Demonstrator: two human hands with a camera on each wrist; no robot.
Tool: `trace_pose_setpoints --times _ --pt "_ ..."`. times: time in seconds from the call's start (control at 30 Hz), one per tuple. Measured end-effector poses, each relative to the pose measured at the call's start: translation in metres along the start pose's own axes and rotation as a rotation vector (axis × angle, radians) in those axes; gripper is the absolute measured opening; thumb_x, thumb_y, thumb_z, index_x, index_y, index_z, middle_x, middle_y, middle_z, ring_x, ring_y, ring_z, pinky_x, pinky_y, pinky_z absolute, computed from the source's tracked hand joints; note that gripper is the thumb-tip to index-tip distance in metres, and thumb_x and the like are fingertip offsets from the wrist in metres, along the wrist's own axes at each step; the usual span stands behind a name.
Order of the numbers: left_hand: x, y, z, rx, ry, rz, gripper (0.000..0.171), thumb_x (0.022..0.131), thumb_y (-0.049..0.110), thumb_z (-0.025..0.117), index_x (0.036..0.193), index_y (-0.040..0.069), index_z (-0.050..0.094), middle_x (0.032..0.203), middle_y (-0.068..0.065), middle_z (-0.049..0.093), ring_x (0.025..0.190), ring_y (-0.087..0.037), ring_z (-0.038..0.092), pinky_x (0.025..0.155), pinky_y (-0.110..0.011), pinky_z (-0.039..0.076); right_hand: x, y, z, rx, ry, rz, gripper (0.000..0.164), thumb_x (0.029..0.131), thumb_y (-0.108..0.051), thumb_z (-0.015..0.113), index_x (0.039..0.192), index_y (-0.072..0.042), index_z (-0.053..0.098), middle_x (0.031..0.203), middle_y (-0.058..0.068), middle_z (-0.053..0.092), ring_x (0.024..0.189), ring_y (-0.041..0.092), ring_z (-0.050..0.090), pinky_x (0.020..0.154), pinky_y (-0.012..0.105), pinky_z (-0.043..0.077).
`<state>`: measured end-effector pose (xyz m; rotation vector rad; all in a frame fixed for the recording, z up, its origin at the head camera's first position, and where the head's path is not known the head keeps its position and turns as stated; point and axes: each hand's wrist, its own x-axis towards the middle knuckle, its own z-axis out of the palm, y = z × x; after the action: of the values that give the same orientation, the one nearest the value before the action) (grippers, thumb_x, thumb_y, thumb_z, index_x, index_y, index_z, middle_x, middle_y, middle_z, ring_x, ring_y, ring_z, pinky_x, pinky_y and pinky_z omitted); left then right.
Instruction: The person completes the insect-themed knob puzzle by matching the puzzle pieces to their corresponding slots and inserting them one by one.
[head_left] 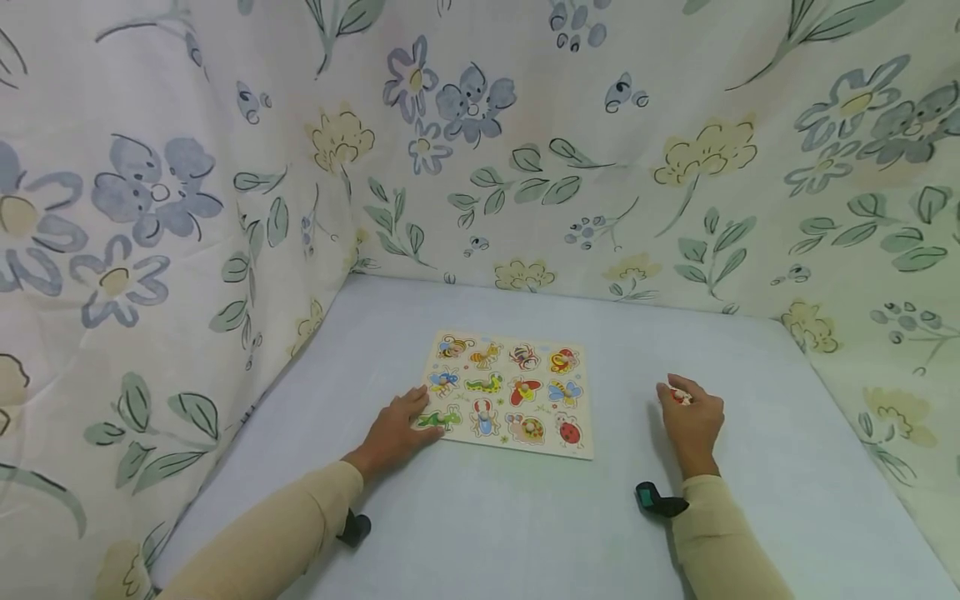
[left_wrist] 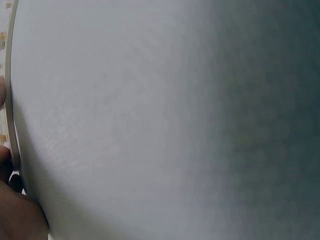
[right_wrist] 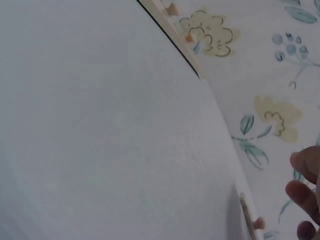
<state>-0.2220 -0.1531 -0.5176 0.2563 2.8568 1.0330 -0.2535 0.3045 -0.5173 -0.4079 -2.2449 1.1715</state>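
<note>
A wooden peg puzzle board with colourful insect pictures lies flat on the table. My left hand rests at its lower left corner, the thumb over the green grasshopper and the other fingers along the left side. In the left wrist view, the board's edge shows beside parts of that hand. To the right of the board, my right hand reaches around a small red-and-white puzzle piece. In the right wrist view, its fingers hover apart from the piece, whose knob points up.
A pale cloth covers the table. Floral curtain hangs behind it and along both sides. Dark wrist devices are strapped near both sleeves.
</note>
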Motion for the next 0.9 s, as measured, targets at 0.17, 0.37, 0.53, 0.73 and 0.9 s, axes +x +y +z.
trace_pose_setpoints --times 0.17,0.37,0.53,0.73,0.9 --pt "-0.001 0.001 -0.001 -0.003 0.007 0.0 0.077 0.084 0.039 0.074 0.143 0.0 0.042 0.154 -0.004 0.03 0.142 -0.03 0.02 0.113 -0.051 0.013 0.009 0.011 -0.004 -0.012 -0.004 0.102 0.035 0.09 -0.024 0.066 0.114 0.001 0.069 0.113 0.026 0.046 0.112 0.038 0.039 0.088 0.049 0.034" --pt "0.0 0.002 -0.003 0.006 0.008 0.006 0.078 0.085 0.041 0.073 0.144 0.0 0.041 0.154 -0.005 0.029 0.142 -0.031 0.02 0.113 -0.05 0.013 0.011 0.022 -0.004 -0.045 -0.028 0.195 0.04 0.092 -0.029 0.062 0.119 0.001 0.067 0.12 0.026 0.043 0.118 0.04 0.036 0.094 0.053 0.032" --pt "0.0 0.001 -0.003 0.01 0.014 0.006 0.078 0.085 0.042 0.072 0.144 0.002 0.041 0.154 -0.004 0.029 0.142 -0.03 0.02 0.114 -0.05 0.013 0.012 0.026 0.0 -0.084 -0.011 0.168 0.039 0.092 -0.028 0.062 0.117 0.002 0.068 0.116 0.027 0.046 0.115 0.042 0.038 0.089 0.053 0.032" --pt "0.001 -0.002 -0.002 -0.005 0.009 0.007 0.078 0.085 0.042 0.073 0.144 0.001 0.041 0.154 -0.004 0.029 0.142 -0.03 0.02 0.113 -0.051 0.012 0.013 0.028 0.002 -0.135 -0.007 0.126 0.035 0.092 -0.025 0.063 0.112 0.002 0.07 0.107 0.025 0.053 0.112 0.044 0.039 0.085 0.053 0.032" --pt "0.0 -0.002 0.0 -0.014 0.008 0.019 0.079 0.084 0.042 0.073 0.143 0.0 0.042 0.154 -0.005 0.03 0.142 -0.028 0.021 0.114 -0.049 0.013 0.013 0.029 0.003 -0.163 -0.007 0.096 0.031 0.092 -0.022 0.064 0.109 0.003 0.07 0.098 0.022 0.058 0.109 0.043 0.04 0.082 0.052 0.032"
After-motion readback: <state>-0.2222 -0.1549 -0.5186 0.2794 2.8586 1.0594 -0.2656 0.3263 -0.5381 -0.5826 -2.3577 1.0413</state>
